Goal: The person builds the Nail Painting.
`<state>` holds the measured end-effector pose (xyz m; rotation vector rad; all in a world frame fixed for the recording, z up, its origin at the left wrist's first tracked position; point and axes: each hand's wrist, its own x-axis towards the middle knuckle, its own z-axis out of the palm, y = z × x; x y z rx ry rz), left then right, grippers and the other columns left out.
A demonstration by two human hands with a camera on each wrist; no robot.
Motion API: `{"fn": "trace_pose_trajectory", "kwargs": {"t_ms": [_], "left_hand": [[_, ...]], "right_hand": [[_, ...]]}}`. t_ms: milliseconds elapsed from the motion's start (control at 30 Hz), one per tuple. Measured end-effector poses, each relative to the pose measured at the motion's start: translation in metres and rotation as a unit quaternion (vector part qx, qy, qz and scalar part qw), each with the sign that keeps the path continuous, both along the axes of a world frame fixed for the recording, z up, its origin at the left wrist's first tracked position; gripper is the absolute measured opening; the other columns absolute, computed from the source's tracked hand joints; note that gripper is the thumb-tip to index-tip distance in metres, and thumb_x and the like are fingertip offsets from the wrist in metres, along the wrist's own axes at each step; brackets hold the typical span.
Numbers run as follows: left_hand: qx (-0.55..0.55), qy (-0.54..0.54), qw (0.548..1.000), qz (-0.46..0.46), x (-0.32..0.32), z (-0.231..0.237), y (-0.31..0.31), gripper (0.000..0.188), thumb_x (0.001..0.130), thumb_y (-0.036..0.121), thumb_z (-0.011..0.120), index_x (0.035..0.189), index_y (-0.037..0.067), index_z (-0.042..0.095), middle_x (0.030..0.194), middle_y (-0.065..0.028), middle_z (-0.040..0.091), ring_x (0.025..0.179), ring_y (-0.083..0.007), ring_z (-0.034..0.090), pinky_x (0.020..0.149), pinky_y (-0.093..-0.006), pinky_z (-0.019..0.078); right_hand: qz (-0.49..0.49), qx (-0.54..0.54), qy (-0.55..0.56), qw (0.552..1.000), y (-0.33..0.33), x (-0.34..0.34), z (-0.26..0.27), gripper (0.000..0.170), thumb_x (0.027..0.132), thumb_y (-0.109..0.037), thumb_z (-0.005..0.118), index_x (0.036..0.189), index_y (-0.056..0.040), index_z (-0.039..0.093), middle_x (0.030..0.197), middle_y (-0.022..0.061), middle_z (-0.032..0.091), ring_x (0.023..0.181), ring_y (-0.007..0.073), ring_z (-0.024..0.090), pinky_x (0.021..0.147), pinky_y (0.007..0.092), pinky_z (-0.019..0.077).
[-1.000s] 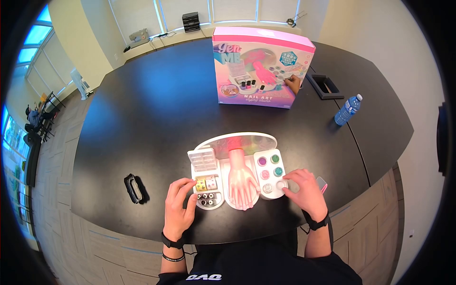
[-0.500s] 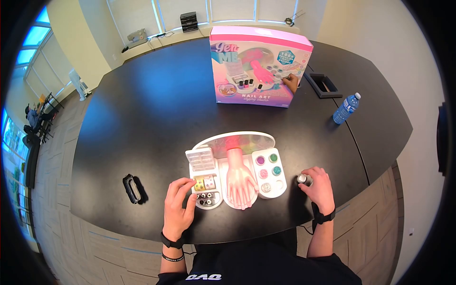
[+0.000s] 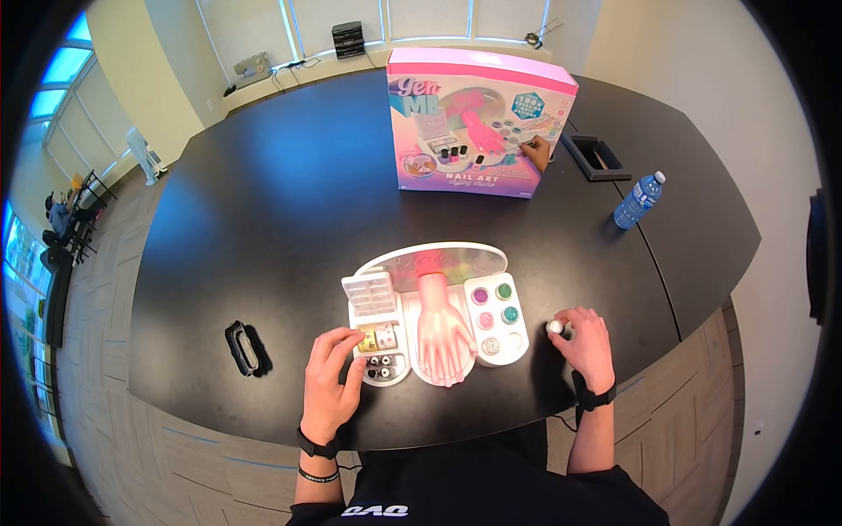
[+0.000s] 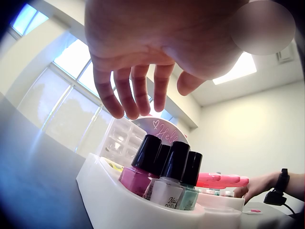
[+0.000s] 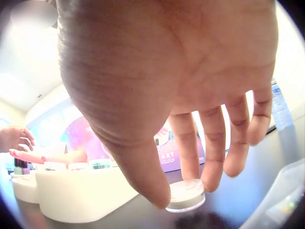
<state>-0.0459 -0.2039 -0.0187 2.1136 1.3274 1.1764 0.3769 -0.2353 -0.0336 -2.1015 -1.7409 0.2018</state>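
Note:
In the head view, my right hand point(image 3: 586, 346) pinches a small round pot point(image 3: 554, 327) between thumb and fingertips, right of the white nail kit point(image 3: 531, 351). The right wrist view shows the pot point(image 5: 186, 195) low over the dark table; whether it touches is unclear. My left hand point(image 3: 331, 386) is at the kit's left side, fingertips by the yellow patterned rolls point(image 3: 368, 340). Its loose fingers hang above the nail polish bottles point(image 4: 174, 164) and hold nothing. A pink model hand point(image 3: 441, 329) lies mid-kit. Several glitter pots, including a purple one point(image 3: 480, 296), fill the right tray.
Behind the kit stands a pink box point(image 3: 478, 123), with a blue-labelled bottle point(image 3: 638, 201) and a black tray point(image 3: 598, 158) to its right. A black band-like object point(image 3: 243, 349) lies at left. A clear plastic item point(image 5: 286, 200) is beside my right hand.
My right hand has moved right, away from the kit, with the small pot, and a round recess in the right tray now shows empty. My left hand has stayed nearly still.

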Motion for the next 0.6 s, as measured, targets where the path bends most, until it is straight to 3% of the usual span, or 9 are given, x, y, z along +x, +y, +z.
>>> {"fn": "trace_pose_trajectory", "kwargs": {"t_ms": [600], "left_hand": [[0.013,0.001,1.0,-0.004,0.001,0.0,0.002,0.028,0.101,0.011,0.071,0.125,-0.001,0.072,0.126,-0.0184,0.069,0.114,-0.0384,0.066,0.1,-0.0466,0.0542]], "right_hand": [[0.116,0.053,0.034,0.991,0.002,-0.049,0.037,0.027,0.082,-0.02,0.089,0.105,-0.0093,0.08,0.103,0.0053,0.075,0.103,0.0286,0.067,0.092,0.0428,0.0499]]}}
